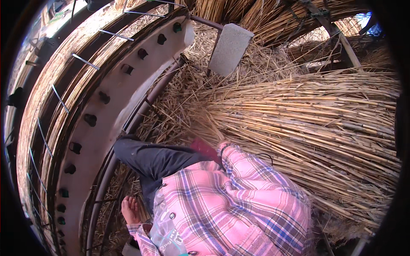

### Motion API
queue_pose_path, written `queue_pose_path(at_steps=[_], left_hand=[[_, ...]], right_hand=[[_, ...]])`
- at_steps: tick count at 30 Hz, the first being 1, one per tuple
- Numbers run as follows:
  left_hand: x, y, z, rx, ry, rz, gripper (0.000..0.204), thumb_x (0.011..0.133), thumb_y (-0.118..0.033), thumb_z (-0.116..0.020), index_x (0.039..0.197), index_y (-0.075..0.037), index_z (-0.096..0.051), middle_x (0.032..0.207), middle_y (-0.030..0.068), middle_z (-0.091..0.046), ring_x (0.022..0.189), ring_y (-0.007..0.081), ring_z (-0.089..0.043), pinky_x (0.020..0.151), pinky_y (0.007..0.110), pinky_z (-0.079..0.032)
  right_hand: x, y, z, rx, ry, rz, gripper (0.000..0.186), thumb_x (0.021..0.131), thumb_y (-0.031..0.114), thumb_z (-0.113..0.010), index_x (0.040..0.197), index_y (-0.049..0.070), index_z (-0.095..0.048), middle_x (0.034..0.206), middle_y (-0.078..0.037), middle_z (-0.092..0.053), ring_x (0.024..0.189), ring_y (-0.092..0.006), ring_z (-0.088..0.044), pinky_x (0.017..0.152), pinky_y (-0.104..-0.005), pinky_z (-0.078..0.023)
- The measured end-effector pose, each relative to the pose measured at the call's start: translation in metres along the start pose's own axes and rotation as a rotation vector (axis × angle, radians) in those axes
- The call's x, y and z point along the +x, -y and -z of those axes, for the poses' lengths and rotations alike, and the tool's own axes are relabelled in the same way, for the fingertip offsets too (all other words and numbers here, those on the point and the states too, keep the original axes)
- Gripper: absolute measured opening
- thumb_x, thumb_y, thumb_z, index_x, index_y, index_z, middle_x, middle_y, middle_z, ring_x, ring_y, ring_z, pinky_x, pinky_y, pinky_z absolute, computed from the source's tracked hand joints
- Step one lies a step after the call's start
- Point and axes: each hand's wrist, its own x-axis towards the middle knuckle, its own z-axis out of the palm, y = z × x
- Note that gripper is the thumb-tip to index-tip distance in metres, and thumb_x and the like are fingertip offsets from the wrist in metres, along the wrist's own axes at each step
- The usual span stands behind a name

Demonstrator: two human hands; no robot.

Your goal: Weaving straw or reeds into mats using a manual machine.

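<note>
My right hand (pixel 223 146) reaches out from a pink plaid sleeve to the near left end of a large pile of dry reeds (pixel 307 123). Its fingers look closed on a small bunch of reeds (pixel 210 126), which is smeared by motion; the sleeve hides part of the grip. Low on the left, beside my dark trouser leg (pixel 153 158), my left hand (pixel 130 210) shows loosely bent fingers and holds nothing that I can see. A dark red cloth-like thing (pixel 203 149), blurred, lies between my leg and my right hand.
To my left curves a metal frame with a pale strip (pixel 115 94) full of dark holes, wire ties and layered reeds. A grey concrete block (pixel 230 49) stands ahead. Broken straw (pixel 171 102) covers the ground. Reed bundles and a wooden pole (pixel 341 40) are at the far right.
</note>
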Motion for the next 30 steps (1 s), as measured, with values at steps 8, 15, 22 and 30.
queue_pose_path(at_steps=[8, 15, 22, 30], left_hand=[[0.001, 0.021, 0.041, 0.053, -0.219, 0.138, 0.035, 0.092, -0.030, -0.050, 0.121, -0.010, -0.050, 0.111, 0.0055, -0.058, 0.098, 0.0184, -0.057, 0.082, 0.031, -0.045], [0.030, 0.015, 0.006, 0.055, 0.022, 0.054, 0.044, 0.091, -0.034, -0.050, 0.126, -0.008, -0.046, 0.128, 0.0104, -0.049, 0.112, 0.0226, -0.050, 0.092, 0.035, -0.039], [0.044, 0.031, 0.005, 0.002, 0.026, 0.103, 0.042, 0.092, -0.034, -0.050, 0.125, -0.008, -0.047, 0.122, 0.0107, -0.052, 0.109, 0.0222, -0.051, 0.089, 0.036, -0.042], [0.067, -0.044, -0.034, 0.112, 0.077, -0.111, 0.027, 0.092, -0.028, -0.049, 0.112, -0.010, -0.053, 0.099, 0.0029, -0.058, 0.085, 0.0124, -0.056, 0.070, 0.024, -0.046]], right_hand=[[0.048, -0.074, 0.038, 0.165, 0.141, -0.140, 0.045, 0.084, 0.044, -0.053, 0.113, 0.012, -0.063, 0.112, -0.010, -0.061, 0.104, -0.0285, -0.057, 0.082, -0.0510, -0.043], [0.035, -0.233, 0.166, 0.086, -0.072, -0.521, 0.027, 0.084, 0.030, -0.057, 0.102, 0.015, -0.068, 0.096, -0.003, -0.068, 0.087, -0.0251, -0.065, 0.066, -0.0469, -0.050], [-0.072, -0.255, 0.103, 0.115, -0.167, -0.741, 0.029, 0.081, 0.030, -0.061, 0.104, 0.013, -0.066, 0.098, -0.004, -0.066, 0.091, -0.0255, -0.062, 0.071, -0.0453, -0.048], [-0.056, -0.239, 0.209, 0.107, -0.405, -0.635, 0.033, 0.078, 0.030, -0.064, 0.105, 0.011, -0.064, 0.099, -0.005, -0.063, 0.096, -0.0259, -0.058, 0.077, -0.0434, -0.045]])
